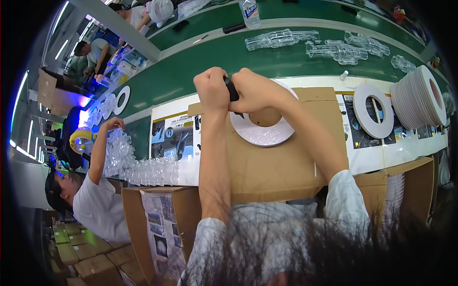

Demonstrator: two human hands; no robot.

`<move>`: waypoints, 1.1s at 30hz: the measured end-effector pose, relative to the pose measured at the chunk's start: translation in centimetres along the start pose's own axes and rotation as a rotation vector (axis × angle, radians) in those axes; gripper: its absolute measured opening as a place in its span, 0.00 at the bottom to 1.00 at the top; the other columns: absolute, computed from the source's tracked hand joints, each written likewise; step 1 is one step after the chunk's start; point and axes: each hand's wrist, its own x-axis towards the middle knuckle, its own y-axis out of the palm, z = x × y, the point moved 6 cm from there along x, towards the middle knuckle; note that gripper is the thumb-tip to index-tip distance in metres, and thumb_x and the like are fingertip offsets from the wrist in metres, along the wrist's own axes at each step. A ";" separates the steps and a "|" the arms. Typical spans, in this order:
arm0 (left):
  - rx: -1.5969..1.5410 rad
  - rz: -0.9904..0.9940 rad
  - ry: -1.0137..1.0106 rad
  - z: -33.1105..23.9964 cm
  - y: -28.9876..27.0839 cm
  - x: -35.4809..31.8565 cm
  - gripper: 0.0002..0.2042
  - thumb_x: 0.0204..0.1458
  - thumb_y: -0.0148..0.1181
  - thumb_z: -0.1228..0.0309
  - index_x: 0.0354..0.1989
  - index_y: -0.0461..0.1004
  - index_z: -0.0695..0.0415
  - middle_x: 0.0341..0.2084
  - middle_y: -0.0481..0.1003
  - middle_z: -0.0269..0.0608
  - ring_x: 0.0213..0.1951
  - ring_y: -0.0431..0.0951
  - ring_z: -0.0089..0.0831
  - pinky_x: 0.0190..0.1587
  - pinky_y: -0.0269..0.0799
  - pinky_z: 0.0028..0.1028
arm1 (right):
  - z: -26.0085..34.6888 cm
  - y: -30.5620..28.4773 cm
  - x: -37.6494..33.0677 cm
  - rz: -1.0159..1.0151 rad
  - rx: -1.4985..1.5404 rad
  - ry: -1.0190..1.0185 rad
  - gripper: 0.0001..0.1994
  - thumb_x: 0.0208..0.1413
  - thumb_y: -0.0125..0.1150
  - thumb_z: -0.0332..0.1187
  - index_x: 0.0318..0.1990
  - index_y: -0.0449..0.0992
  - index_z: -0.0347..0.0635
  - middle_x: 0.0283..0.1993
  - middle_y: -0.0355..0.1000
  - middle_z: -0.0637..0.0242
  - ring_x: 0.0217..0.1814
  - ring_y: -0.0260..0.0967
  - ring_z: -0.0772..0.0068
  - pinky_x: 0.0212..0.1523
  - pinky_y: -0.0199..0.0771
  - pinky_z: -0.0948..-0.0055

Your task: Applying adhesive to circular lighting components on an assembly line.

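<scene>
My left hand (212,90) and my right hand (248,91) are raised close together over the work surface, both closed. Between them shows a small black object (231,89), gripped from both sides; the fingers cover too much of it to tell its kind. Below the hands a flat white ring (262,138) with a wide round hole lies on a brown cardboard sheet (272,174). My right forearm crosses in front of part of the ring.
At right are another white ring (360,112) and a thick stack of rings (410,97). Clear plastic parts (281,39) lie on the green table (191,66) beside a bottle (250,14). More clear pieces (150,171) stand at left, near a co-worker (98,205). Open cartons (183,209) flank me.
</scene>
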 end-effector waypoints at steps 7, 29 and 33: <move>0.198 0.026 0.013 0.8 -0.5 -0.3 0.12 0.46 0.49 0.73 0.16 0.68 0.69 0.13 0.67 0.47 0.18 0.64 0.32 0.24 0.58 0.32 | 0.7 0.0 0.0 -0.003 0.014 0.018 0.12 0.37 0.65 0.32 0.17 0.73 0.28 0.15 0.70 0.50 0.16 0.71 0.57 0.21 0.72 0.66; 0.029 -0.008 -0.148 0.0 -2.4 -1.1 0.13 0.45 0.51 0.73 0.13 0.62 0.68 0.10 0.60 0.34 0.17 0.58 0.22 0.22 0.53 0.29 | 2.1 1.8 -0.2 0.042 0.095 0.025 0.11 0.41 0.62 0.30 0.16 0.74 0.29 0.14 0.71 0.55 0.14 0.72 0.66 0.20 0.74 0.72; 0.072 -0.013 -0.099 -0.7 -2.2 -1.2 0.13 0.45 0.51 0.73 0.14 0.63 0.68 0.11 0.61 0.35 0.18 0.58 0.23 0.23 0.54 0.30 | 2.2 1.7 -0.3 0.036 0.115 -0.008 0.11 0.41 0.62 0.30 0.16 0.74 0.29 0.13 0.71 0.55 0.14 0.72 0.67 0.20 0.74 0.71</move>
